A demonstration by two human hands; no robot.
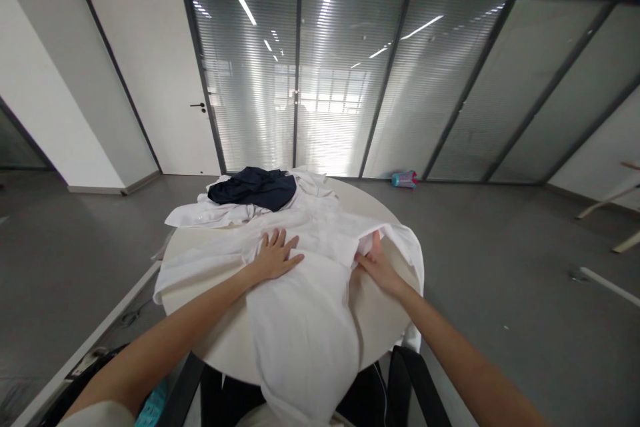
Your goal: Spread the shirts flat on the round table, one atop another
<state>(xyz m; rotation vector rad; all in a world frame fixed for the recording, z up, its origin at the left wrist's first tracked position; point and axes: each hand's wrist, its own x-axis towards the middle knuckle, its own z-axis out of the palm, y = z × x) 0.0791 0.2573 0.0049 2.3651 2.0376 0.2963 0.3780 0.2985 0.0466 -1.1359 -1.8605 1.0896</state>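
A white garment (300, 320) lies spread over a round white table (220, 340) and hangs off the near edge. My left hand (275, 255) rests flat on it, fingers apart, pressing the cloth down. My right hand (376, 263) pinches a fold of the same white cloth at the right side, lifting it slightly. Further back on the table sits a pile of white clothes (225, 213) with a dark navy garment (255, 188) on top.
A black chair (415, 380) stands at the table's near edge. Grey floor surrounds the table. A glass wall with blinds and a white door (165, 80) are behind. A small teal and pink object (404, 179) lies on the floor by the glass.
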